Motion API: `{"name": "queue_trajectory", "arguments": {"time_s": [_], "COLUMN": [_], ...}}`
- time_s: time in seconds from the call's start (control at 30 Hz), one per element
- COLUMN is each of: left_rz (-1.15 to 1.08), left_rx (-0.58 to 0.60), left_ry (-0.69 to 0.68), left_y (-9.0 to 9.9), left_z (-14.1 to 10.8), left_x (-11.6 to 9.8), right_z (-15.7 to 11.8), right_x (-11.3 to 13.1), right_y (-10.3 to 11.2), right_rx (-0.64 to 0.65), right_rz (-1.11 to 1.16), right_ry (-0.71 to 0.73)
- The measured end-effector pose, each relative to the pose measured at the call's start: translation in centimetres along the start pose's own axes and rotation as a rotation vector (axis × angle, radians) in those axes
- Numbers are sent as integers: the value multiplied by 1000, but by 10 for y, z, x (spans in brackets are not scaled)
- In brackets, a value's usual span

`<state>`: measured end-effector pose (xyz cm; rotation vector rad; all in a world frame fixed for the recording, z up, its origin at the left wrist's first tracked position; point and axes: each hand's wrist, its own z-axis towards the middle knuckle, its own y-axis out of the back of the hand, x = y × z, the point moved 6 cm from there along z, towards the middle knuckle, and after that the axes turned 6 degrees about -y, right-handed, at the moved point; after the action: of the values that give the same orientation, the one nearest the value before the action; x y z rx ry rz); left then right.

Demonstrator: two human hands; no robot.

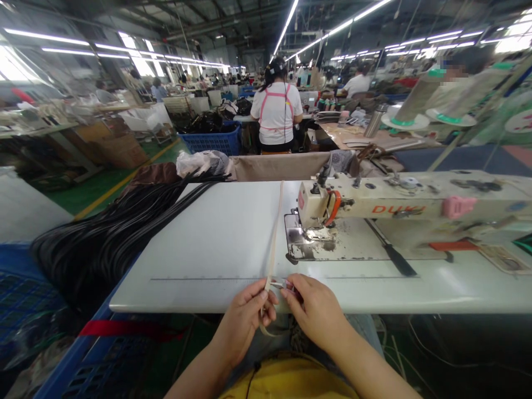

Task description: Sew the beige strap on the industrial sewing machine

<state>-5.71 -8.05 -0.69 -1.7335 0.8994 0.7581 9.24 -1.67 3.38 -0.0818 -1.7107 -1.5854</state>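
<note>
Beige strip (275,238) pinched in left hand (242,315), right hand (318,306) gripping small pointed tool (276,285), tip at strip's edge, strip narrow, lower end curling, rest along white tabletop (224,238)

Looks smooth, softly glossy across the tabletop (220,233), matt, cloth-like along the pale strip (276,227) from far edge to near edge, painted and shiny on the sewing machine (424,194), shiny metal at its needle plate (295,235), and plastic in the blue crate (68,356) below the near left corner
</note>
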Motion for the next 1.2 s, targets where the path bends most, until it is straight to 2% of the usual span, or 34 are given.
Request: {"name": "queue_trajectory", "arguments": {"time_s": [0.37, 0.5, 0.6, 0.77, 0.83, 0.93, 1.0, 1.13, 1.2], "left_rz": [-32, -73, -116, -112, -90, -50, -36, -24, -24], "left_rx": [46, 80, 110, 142, 148, 161, 164, 176, 182], "left_ry": [14, 35, 52, 52, 49, 47, 51, 45, 39], "left_y": [-2, -6, -10, -13, -15, -17, -17, -17, -17], "left_z": [0, -2, -3, -4, -4, -3, -2, -2, -3], "left_x": [2, 1, 0, -2, -2, -1, 1, 0, -1], "right_z": [-3, -4, -2, -1, -2, -3, -3, -8, -10], "right_x": [1, 0, -6, -19, -21, -18, -17, -20, -21], "right_y": [3, 3, -3, -24, -23, -14, -14, -34, -40], "right_rx": [-25, -12, 38, 214, 198, 113, 125, 343, 411], "right_rz": [14, 94, 259, 687, 686, 554, 622, 1098, 1197], "right_ry": [28, 38, -20, -189, -209, -189, -194, -373, -432]}}
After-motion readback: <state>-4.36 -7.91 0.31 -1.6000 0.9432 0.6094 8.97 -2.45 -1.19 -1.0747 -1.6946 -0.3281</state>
